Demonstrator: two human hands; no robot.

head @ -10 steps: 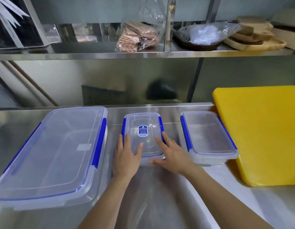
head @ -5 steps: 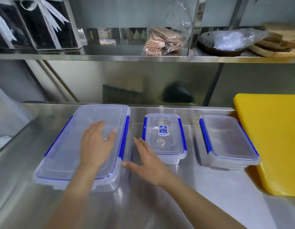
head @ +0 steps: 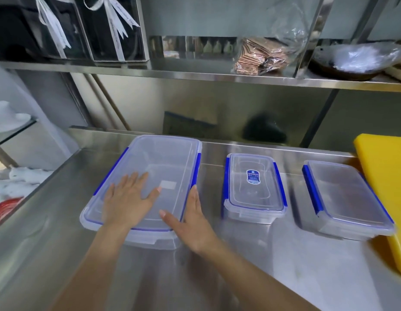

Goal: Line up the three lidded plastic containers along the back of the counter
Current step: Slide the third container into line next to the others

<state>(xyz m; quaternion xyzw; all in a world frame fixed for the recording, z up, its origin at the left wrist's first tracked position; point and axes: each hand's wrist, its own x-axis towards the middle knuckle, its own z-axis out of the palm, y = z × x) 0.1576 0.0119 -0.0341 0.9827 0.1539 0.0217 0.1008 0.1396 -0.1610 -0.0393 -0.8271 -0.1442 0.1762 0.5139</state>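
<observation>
Three clear lidded containers with blue clips sit on the steel counter (head: 251, 265). The large container (head: 163, 162) is on the left, its far end close to the back wall. My left hand (head: 127, 198) lies flat on its lid, fingers spread. My right hand (head: 192, 221) presses against its right front side, thumb over the lid's edge. A small container (head: 254, 187) with a blue label stands in the middle. The medium container (head: 345, 196) stands to the right, slightly askew, beside the cutting board.
A thick yellow cutting board (head: 388, 182) lies at the right edge of the counter. A steel shelf (head: 195, 75) above holds black boxes with ribbons (head: 100, 30), a bag of wafers (head: 260, 57) and a wrapped dish (head: 356, 59). The counter's left edge drops off beside a glass shelf (head: 11, 131).
Both hands left the small container and moved left to the large one. The large container now sits farther back and straighter along the counter.
</observation>
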